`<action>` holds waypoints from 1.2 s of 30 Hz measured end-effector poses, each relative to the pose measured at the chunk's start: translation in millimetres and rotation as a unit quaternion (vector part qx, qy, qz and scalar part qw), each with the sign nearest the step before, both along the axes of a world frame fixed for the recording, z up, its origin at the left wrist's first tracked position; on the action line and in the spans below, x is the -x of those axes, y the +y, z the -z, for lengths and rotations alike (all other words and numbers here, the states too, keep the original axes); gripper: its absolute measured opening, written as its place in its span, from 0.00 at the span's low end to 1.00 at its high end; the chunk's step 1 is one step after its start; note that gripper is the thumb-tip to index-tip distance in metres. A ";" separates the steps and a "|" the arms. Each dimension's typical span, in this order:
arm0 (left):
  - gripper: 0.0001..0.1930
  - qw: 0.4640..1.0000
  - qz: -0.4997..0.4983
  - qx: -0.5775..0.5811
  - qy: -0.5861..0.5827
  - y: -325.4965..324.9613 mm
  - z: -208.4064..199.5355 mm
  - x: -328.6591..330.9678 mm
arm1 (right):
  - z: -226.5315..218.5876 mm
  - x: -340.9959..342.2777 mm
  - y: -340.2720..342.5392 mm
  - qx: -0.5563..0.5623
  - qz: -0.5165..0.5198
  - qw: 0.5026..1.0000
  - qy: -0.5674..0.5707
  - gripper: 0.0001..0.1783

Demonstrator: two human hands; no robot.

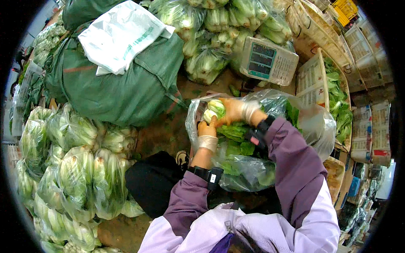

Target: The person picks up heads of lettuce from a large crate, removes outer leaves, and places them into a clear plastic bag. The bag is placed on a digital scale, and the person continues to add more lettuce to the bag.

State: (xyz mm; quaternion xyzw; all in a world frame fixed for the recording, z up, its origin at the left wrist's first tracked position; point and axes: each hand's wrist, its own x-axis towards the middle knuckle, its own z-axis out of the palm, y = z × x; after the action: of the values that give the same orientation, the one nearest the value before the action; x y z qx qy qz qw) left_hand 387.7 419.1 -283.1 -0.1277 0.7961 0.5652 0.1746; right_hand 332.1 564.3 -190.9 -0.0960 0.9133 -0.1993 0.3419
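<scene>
Both hands [219, 120] grip, seemingly, a cabbage [214, 109] inside clear bag [314, 126].

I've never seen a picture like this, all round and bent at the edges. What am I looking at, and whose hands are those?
There is no machine here. The one picture comes from a wide-angle camera worn on a person's head, looking down, so straight lines bend near the rim. The purple sleeves rising from the bottom are that person's own arms. The left hand and right hand, both in thin gloves, meet on a small leafy cabbage at the mouth of a clear plastic bag full of greens. Around lie bagged cabbages, a big green sack and a weighing scale.
</scene>
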 end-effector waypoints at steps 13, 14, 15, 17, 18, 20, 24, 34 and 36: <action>0.44 0.801 0.045 0.480 0.354 -42.9 -83.4 57.0 | 40.0 -78.4 3.6 -0.075 0.023 0.960 0.267 0.57; 0.43 0.847 0.153 0.473 0.188 -44.5 -75.9 67.4 | 36.3 -79.5 0.9 -0.077 0.018 0.958 0.276 0.57; 0.42 0.859 0.254 0.445 0.014 -48.5 -62.5 79.2 | 32.8 -80.8 -1.9 -0.079 0.015 0.955 0.285 0.57; 0.27 0.979 0.160 0.072 -0.099 -71.9 -44.9 107.1 | 27.2 -81.5 -8.6 -0.065 -0.005 0.957 0.283 0.56; 0.20 0.975 0.107 -0.125 -0.150 -83.5 -38.0 118.6 | 25.6 -82.5 -10.8 -0.059 -0.013 0.958 0.279 0.56; 0.10 0.926 0.054 -0.346 -0.143 -70.2 -70.0 122.6 | 21.2 -85.9 -6.5 -0.004 0.022 0.955 0.296 0.54; 0.09 0.755 0.072 -0.634 -0.152 -74.9 -198.1 120.2 | 17.3 -81.4 28.7 0.087 0.066 0.951 0.288 0.52; 0.50 0.726 0.374 -0.565 -0.118 -85.5 -270.5 -54.0 | 42.8 -44.6 -7.4 0.001 -0.007 0.964 0.266 0.49; 0.44 0.719 0.413 -0.542 -0.133 -77.6 -266.3 -54.5 | 40.4 -50.5 -6.7 -0.032 -0.014 0.961 0.273 0.47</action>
State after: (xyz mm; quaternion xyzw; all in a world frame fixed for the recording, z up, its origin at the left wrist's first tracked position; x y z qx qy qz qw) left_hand 442.2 341.5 -16.8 0.2567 0.2955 0.7491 0.5344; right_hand 382.7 557.5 -231.3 -0.1486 0.9763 -0.1319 0.0856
